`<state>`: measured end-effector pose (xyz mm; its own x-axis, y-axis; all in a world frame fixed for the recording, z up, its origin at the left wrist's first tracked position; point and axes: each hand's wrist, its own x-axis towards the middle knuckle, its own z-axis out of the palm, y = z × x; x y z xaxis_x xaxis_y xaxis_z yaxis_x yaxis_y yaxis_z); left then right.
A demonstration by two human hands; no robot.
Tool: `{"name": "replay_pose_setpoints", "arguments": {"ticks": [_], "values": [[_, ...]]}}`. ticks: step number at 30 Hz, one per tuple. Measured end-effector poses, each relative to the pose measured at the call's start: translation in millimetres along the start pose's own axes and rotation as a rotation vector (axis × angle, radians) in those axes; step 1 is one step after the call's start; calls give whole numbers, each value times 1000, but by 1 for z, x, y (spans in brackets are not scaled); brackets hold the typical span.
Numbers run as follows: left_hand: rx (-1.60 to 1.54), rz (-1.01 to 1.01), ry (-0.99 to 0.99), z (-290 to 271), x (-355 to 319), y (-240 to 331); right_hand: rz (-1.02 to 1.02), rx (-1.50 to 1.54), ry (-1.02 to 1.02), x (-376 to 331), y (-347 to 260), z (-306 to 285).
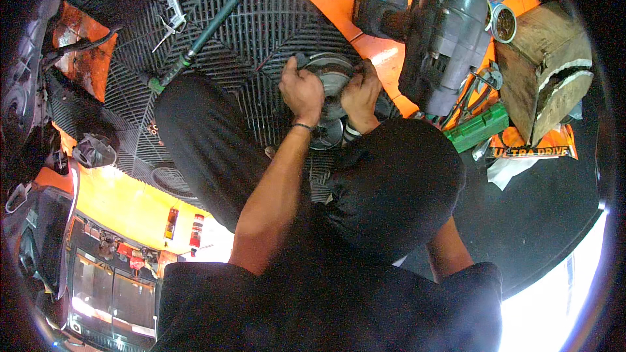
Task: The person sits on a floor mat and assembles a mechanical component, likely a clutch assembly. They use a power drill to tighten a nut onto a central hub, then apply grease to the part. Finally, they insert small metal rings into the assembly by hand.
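A round, ridged grey metal part (332, 73) is between my two hands, low over the black ribbed mat (261, 39). My left hand (303, 94) is closed on its left side, thumb toward the top. Around the right side, my right hand (360, 96) is curled with fingers bent over the rim. Just below the part, between my wrists, shows a shiny round metal piece (327, 133); whether the two are joined I cannot tell. My forearms and knees hide part of the area beneath.
A large cordless power tool (443, 32) stands at the right on the orange floor. Beyond it are a tin can (503, 23), a torn cardboard box (548, 58), a green case (479, 128) and an orange packet (538, 140). An air blow gun (173, 10) and a dark pole (225, 13) lie at upper left.
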<state>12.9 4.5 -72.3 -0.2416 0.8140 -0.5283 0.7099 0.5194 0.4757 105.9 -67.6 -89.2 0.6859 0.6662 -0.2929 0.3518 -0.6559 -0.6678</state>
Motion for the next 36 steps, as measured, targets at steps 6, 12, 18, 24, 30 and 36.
{"name": "replay_pose_setpoints", "arguments": {"ticks": [6,12,18,24,30,36], "values": [[-19,17,12,0,1,-3,25,86,-7,2,-9,-5],[101,-37,-63,-4,2,0,0,-60,172,-19,15,17],[36,68,-37,0,6,-7,74,3,133,-10,11,8],[51,105,-69,-6,-2,5,-21,14,204,-12,26,16],[63,122,-80,-5,2,2,-2,33,130,-10,1,2],[86,62,-95,-8,-2,6,11,43,94,-6,1,2]]}}
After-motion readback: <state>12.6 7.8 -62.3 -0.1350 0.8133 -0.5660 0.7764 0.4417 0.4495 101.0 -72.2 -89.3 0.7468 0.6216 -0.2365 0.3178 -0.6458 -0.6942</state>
